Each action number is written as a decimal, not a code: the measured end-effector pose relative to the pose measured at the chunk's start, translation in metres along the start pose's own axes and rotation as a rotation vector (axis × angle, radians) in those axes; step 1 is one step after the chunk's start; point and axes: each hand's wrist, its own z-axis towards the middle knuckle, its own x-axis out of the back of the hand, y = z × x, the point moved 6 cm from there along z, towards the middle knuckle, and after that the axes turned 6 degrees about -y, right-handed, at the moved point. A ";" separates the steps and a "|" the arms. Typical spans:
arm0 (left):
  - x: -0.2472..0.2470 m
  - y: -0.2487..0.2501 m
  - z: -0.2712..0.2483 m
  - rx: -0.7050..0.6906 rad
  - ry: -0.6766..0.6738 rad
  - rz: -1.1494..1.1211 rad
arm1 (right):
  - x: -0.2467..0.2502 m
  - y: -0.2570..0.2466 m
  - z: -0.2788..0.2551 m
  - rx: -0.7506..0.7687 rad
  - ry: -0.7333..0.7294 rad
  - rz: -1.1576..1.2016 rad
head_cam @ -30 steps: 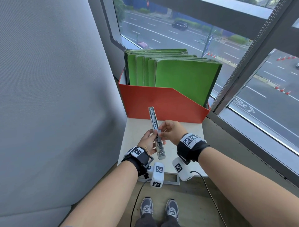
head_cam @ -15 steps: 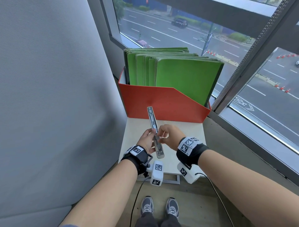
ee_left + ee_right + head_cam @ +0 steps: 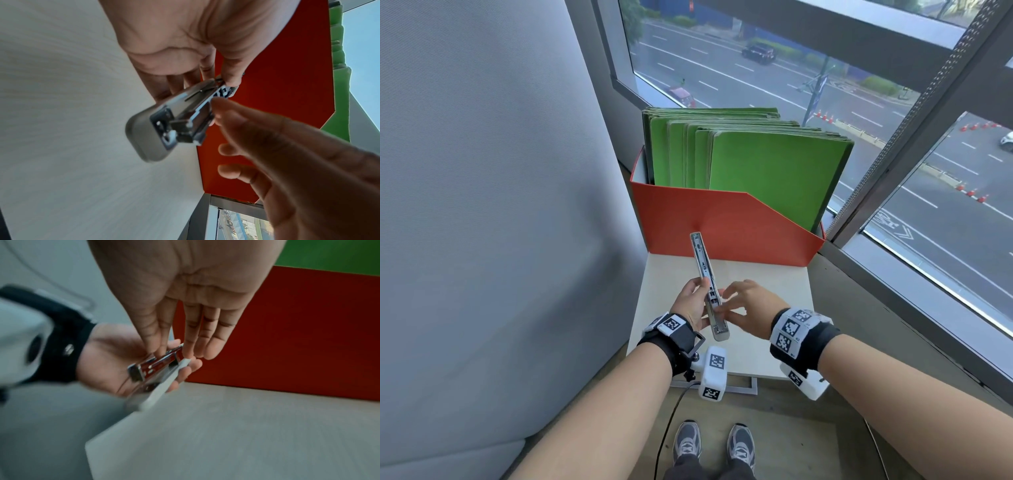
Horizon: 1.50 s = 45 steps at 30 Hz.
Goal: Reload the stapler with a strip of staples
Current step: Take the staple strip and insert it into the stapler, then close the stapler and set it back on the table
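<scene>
While held above the table point(image 3: 763, 281), items are:
Stapler point(image 3: 707, 291): swung open, gripped by left hand point(image 3: 690, 305).
Right hand point(image 3: 748, 310): fingers straight, fingertips point(image 3: 156, 352) touching the magazine.
Far edge: red file box point(image 3: 722, 222).

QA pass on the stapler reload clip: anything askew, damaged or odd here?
Nothing stands out. The stapler is swung fully open, as reloading needs, held above the table by the left hand; right hand fingertips are at its rail. The green folders stand upright in the red box.
</scene>
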 end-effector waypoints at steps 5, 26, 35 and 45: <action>-0.008 0.000 -0.008 -0.008 -0.037 -0.036 | 0.041 0.021 0.027 -0.222 0.110 0.254; -0.004 -0.021 -0.011 0.151 0.025 -0.047 | 0.048 0.013 0.093 -0.264 0.148 0.384; -0.005 -0.003 0.010 0.185 0.052 -0.138 | 0.064 -0.013 0.037 -0.058 0.241 0.403; -0.027 0.002 0.007 0.218 -0.098 -0.070 | 0.017 -0.008 -0.004 0.113 0.241 0.353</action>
